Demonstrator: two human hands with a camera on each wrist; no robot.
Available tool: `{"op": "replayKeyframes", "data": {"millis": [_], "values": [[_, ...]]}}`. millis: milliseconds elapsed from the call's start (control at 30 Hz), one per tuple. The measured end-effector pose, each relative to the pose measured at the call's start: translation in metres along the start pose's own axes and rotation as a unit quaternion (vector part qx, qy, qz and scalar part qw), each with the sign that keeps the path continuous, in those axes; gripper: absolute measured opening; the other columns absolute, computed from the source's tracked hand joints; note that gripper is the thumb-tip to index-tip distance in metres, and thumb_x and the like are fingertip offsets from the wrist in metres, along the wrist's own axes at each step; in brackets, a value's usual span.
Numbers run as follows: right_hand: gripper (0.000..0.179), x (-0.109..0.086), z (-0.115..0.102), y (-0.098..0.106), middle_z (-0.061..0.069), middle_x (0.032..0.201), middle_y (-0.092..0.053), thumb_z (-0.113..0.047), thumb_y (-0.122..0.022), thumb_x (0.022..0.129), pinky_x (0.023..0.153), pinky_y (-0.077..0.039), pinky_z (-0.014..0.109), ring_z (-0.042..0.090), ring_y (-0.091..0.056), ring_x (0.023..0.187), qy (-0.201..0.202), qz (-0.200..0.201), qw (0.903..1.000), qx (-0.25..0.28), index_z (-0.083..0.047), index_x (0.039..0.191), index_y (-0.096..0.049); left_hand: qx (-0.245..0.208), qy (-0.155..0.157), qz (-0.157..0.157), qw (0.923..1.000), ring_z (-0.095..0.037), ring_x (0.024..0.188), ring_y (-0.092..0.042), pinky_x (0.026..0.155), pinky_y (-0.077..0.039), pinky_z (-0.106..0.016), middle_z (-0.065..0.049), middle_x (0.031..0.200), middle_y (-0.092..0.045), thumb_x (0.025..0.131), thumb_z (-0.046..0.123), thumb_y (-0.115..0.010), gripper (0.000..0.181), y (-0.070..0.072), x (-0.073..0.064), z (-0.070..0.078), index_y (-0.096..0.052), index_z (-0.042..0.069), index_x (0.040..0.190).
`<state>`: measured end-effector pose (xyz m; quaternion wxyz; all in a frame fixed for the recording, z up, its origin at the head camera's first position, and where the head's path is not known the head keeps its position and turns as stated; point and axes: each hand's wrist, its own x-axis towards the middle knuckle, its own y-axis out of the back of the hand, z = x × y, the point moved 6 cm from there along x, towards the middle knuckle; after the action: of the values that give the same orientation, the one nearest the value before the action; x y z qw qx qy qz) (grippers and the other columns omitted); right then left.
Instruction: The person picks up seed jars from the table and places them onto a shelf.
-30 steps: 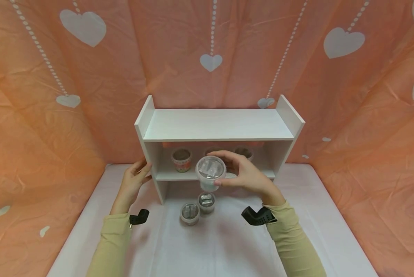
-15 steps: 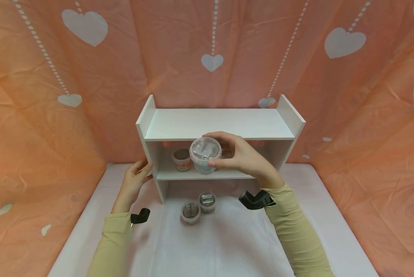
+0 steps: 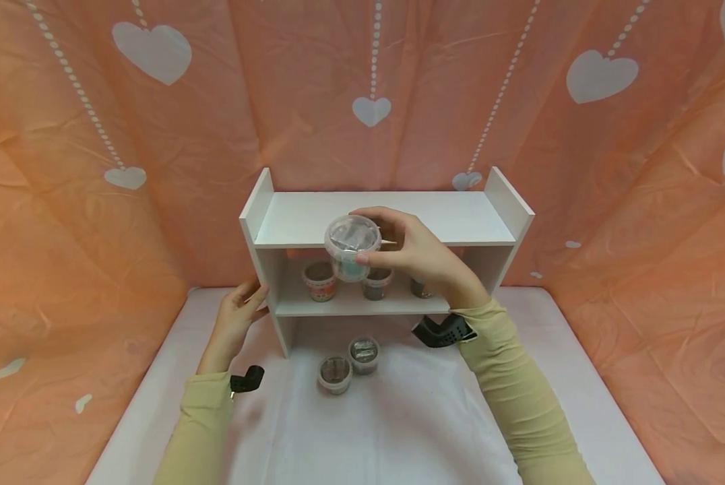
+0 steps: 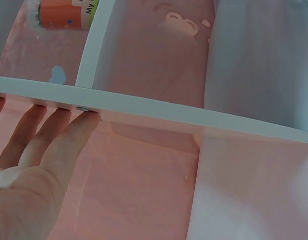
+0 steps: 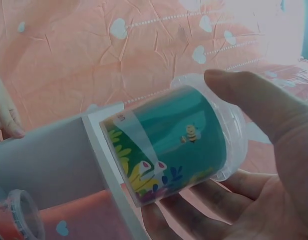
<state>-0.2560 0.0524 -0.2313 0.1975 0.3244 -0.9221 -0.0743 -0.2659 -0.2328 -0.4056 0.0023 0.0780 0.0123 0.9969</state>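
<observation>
My right hand holds a lidded clear plastic tub between thumb and fingers. In the right wrist view the tub's wrapper is teal, with a bee and flowers. It hangs in front of the upper board of a white two-tier shelf unit. On the lower board stand an orange-labelled tub, a dark tub and, partly behind my right arm, another tub. My left hand touches the unit's left side panel with its fingertips; the left wrist view shows those fingers nearly straight.
Two small lidded tubs, a nearer one and a farther one, stand on the white-covered table before the unit. An orange curtain with pale hearts hangs behind and along both sides.
My right hand has raised the tub from in front of the lower board to the upper board's front edge, moving slightly left. My left hand stays at the side panel.
</observation>
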Motion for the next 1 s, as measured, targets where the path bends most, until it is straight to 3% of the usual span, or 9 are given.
{"op": "replayKeyframes", "data": {"millis": [367, 667, 1000], "values": [[0.057, 0.021, 0.001, 0.01, 0.008, 0.119, -0.06, -0.014, -0.074, 0.084, 0.085, -0.051, 0.036, 0.021, -0.058, 0.109, -0.009, 0.029, 0.999, -0.032, -0.01, 0.136, -0.051, -0.001, 0.003, 0.0, 1.0, -0.034, 0.131, -0.037, 0.099, -0.038, -0.052, -0.017, 0.15, -0.032, 0.099, 0.024, -0.054, 0.058, 0.0, 0.0, -0.001, -0.032, 0.001, 0.148], [0.053, 0.042, 0.0, 0.015, 0.009, 0.12, -0.06, -0.013, -0.073, 0.086, 0.086, -0.051, 0.034, 0.02, -0.058, 0.11, -0.012, 0.047, 0.9988, -0.011, -0.008, 0.134, -0.052, 0.003, -0.001, 0.002, 1.0, -0.035, 0.13, -0.038, 0.098, -0.039, -0.051, -0.018, 0.15, -0.032, 0.099, 0.024, -0.054, 0.058, 0.001, 0.001, -0.002, -0.032, 0.0, 0.147], [0.054, 0.063, 0.004, 0.014, 0.005, 0.123, -0.06, -0.018, -0.075, 0.085, 0.09, -0.05, 0.036, 0.019, -0.058, 0.111, -0.055, 0.055, 0.9968, 0.022, -0.011, 0.134, -0.053, 0.008, -0.002, 0.003, 1.0, -0.035, 0.13, -0.038, 0.098, -0.04, -0.051, -0.017, 0.15, -0.033, 0.099, 0.025, -0.054, 0.057, 0.0, 0.0, 0.0, -0.033, 0.001, 0.147]]}}
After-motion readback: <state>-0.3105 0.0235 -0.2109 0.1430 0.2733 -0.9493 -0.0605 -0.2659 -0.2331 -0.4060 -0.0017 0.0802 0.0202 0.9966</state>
